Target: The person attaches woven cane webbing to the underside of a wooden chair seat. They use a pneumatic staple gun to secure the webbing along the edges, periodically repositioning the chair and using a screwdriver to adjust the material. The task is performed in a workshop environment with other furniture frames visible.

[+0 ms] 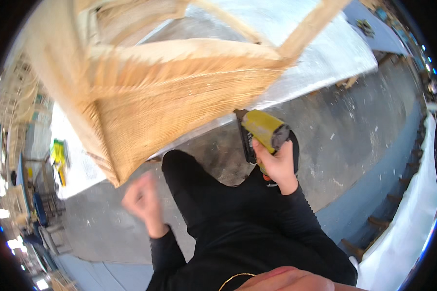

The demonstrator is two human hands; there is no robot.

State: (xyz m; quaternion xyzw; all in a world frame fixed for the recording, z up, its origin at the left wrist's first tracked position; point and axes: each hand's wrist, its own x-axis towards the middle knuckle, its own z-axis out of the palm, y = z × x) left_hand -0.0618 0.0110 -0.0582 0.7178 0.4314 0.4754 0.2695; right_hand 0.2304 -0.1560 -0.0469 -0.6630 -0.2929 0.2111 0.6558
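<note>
Yellow nail gun (264, 130) gripped firmly in right hand (277, 165), nose near woven rattan frame (170, 97). Left hand (142, 198) blurred (grip cannot be told), holding nothing visible. Frame should be steadied before firing.

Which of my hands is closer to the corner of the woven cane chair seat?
Left. The left hand, blurred, is just below the lower corner of the woven cane chair seat. The right hand is farther off to the right, gripping the yellow nail gun.

Yellow stapler (264, 130) in right grip (278, 165)
</note>
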